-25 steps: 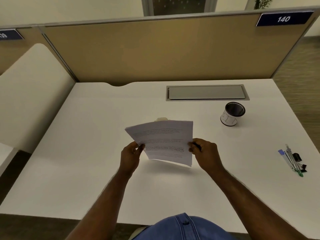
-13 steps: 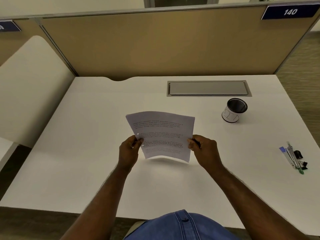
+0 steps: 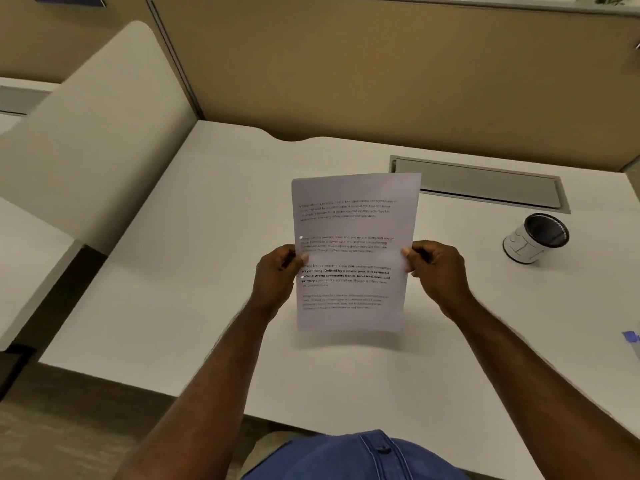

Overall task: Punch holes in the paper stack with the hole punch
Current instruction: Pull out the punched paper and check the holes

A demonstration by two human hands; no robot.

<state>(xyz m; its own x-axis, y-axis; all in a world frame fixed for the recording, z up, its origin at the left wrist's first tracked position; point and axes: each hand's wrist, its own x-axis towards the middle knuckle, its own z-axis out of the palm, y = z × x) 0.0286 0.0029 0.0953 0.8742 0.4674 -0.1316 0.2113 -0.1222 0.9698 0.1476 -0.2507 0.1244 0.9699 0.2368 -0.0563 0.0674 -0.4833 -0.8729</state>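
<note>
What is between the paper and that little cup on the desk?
In the head view, the right hand pinches the paper stack's right edge; past it, only bare white desk reaches the mesh cup.

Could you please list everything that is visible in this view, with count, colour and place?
paper stack: one, white with black print, two small holes near its left edge, held upright above the desk
desk: one, white, fills the middle
cable tray lid: one, grey, set into the desk at the back right
pen cup: one, white outside and black inside, right side of the desk
partition: one, tan, behind the desk
left hand: grips the stack's left edge
right hand: grips the stack's right edge
</note>
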